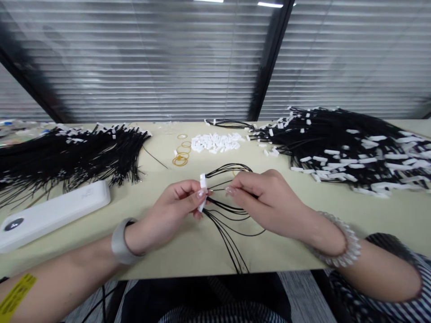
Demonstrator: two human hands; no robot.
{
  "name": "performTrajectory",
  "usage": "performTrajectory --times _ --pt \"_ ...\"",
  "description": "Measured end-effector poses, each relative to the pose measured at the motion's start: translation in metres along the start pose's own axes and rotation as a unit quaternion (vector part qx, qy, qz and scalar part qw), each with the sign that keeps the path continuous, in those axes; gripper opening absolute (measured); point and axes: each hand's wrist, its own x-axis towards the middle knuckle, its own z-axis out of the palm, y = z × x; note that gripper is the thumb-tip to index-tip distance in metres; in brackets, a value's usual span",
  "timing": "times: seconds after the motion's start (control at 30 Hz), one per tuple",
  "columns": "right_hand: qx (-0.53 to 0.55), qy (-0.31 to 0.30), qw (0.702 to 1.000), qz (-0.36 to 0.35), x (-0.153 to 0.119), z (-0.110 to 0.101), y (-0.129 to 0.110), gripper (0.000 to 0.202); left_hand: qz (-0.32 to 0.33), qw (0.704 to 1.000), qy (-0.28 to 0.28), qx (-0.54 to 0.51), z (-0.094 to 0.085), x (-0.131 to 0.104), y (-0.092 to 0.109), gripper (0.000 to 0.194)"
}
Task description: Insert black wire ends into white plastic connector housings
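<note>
Near the middle of the table, my left hand (182,202) pinches a white connector (202,181) between thumb and fingers. The connector stands roughly upright, and several thin black wires (227,233) run from it to the right and down over the table's front edge. My right hand (262,197) is closed, thumb against index finger, on a black wire just right of the connector. Some wires pass under or behind my right hand, which hides part of them.
Beyond my hands lie a pile of small white connectors (217,142) and yellow rubber bands (181,159). Black wire bundles cover the table's left (77,152) and right (343,139). A long white device (57,213) lies front left. Blinds (161,58) stand behind the table (161,264).
</note>
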Motion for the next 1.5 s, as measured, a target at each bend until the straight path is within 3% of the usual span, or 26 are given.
performTrajectory --times 1.0,1.5 --pt "0.001 0.028 1.0 0.006 0.0 0.005 -0.005 0.022 0.047 0.993 -0.004 0.106 0.002 -0.001 0.005 0.023" --pt "-0.037 0.005 0.999 -0.016 -0.001 0.014 -0.003 0.02 0.069 0.981 -0.01 0.183 0.003 -0.004 0.007 0.023"
